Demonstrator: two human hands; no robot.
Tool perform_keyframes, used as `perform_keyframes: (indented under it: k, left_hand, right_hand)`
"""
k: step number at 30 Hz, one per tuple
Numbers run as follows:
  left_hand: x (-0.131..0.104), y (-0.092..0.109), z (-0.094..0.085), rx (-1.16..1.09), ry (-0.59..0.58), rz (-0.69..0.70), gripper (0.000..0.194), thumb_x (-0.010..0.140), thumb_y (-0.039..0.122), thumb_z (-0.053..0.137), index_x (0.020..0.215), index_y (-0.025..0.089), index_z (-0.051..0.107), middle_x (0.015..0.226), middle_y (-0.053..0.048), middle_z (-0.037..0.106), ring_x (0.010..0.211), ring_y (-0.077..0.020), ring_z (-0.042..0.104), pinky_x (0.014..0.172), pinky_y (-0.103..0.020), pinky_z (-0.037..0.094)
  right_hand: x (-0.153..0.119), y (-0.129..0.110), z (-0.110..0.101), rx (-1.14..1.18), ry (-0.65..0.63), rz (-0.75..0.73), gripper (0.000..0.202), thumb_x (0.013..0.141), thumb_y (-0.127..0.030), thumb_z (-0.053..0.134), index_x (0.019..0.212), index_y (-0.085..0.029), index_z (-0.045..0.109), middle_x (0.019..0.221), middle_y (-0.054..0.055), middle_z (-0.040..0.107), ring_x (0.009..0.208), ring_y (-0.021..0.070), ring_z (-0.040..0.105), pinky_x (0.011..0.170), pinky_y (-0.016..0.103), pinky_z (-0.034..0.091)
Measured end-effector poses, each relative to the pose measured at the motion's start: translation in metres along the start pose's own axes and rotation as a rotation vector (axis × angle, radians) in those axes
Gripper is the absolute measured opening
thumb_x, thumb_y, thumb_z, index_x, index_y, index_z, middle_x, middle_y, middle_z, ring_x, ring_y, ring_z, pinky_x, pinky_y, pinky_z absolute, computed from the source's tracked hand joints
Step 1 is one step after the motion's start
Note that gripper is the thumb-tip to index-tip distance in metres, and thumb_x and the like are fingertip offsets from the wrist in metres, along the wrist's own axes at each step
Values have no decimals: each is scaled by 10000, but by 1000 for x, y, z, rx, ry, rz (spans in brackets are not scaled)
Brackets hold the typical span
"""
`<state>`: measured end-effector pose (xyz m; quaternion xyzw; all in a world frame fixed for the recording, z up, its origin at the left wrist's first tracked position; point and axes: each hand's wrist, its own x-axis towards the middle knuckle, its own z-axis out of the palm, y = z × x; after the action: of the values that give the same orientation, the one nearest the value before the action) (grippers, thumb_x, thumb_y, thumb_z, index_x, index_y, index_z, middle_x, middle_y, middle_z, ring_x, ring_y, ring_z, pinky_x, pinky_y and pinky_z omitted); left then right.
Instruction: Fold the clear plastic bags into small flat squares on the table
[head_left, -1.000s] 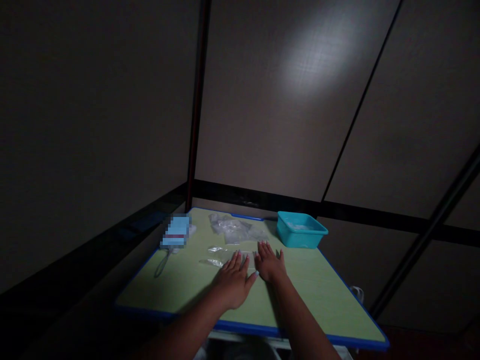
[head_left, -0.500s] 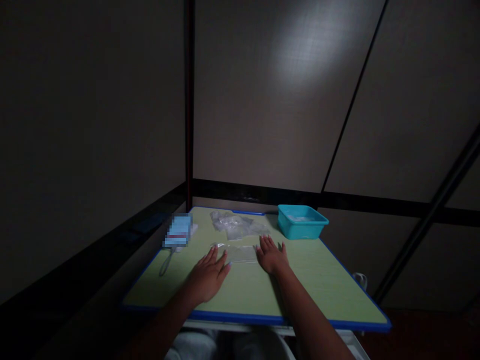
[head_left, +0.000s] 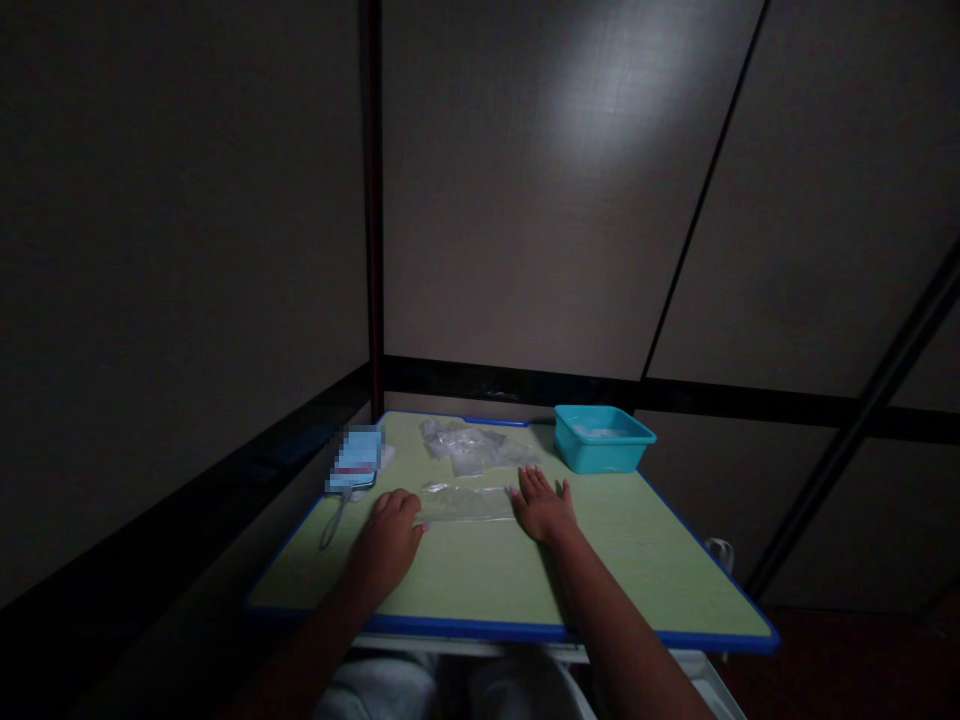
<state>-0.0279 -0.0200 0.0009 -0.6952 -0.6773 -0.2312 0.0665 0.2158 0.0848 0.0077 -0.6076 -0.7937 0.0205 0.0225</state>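
A clear plastic bag [head_left: 471,503] lies flat across the middle of the green table. At its left end is my left hand [head_left: 386,540], fingers curled and thumb close to them, closed on the edge of the bag; the fingertips are partly hidden. My right hand [head_left: 545,510] rests palm down with fingers spread, covering the bag's right end. Just beyond, several crumpled clear plastic bags [head_left: 472,447] lie in a loose heap.
A turquoise plastic basin [head_left: 604,455] with something pale inside stands at the back right. On the left edge lies a phone [head_left: 356,460] with a blurred screen and a wrist strap [head_left: 334,520]. The table [head_left: 480,590] has a blue rim, and dark-trimmed walls stand behind and left.
My left hand has slid left along the bag, and its fingers went from stretched out to curled. More of the bag's left part shows. My right hand has stayed in place.
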Motion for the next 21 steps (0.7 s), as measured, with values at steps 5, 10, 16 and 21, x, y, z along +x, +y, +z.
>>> perform_keyframes:
  k: [5, 10, 16, 21]
  left_hand:
    - [2, 5, -6, 32, 0, -66, 53, 762, 214, 557, 809, 198, 538, 894, -33, 533, 936, -201, 450, 822, -307, 335]
    - [2, 1, -1, 43, 27, -67, 49, 764, 235, 559, 760, 200, 525, 852, -23, 529, 885, -199, 442, 764, -293, 332]
    - [2, -2, 1, 80, -9, -70, 44, 791, 218, 524, 759, 188, 524, 866, -35, 528, 901, -199, 441, 782, -293, 324]
    - [7, -6, -8, 67, -93, -55, 59, 802, 189, 489, 748, 196, 512, 855, -20, 530, 887, -182, 459, 776, -278, 333]
  right_hand:
    - [-1, 1, 3, -29, 19, 0, 574, 878, -457, 15, 1397, -218, 60, 1463, 18, 68, 1330, 172, -27, 1002, 526, -74]
    - [-3, 10, 6, -34, 33, 15, 565, 875, -462, 23, 1396, -244, 44, 1464, 1, 41, 1330, 174, -31, 988, 556, -82]
    - [-6, 13, 4, -29, 16, 19, 568, 872, -472, 16, 1394, -249, 31, 1463, -8, 26, 1330, 173, -28, 981, 572, -80]
    - [-7, 11, 1, -40, -7, 31, 561, 877, -462, 16, 1395, -247, 25, 1466, 0, 23, 1326, 175, -70, 990, 554, -75]
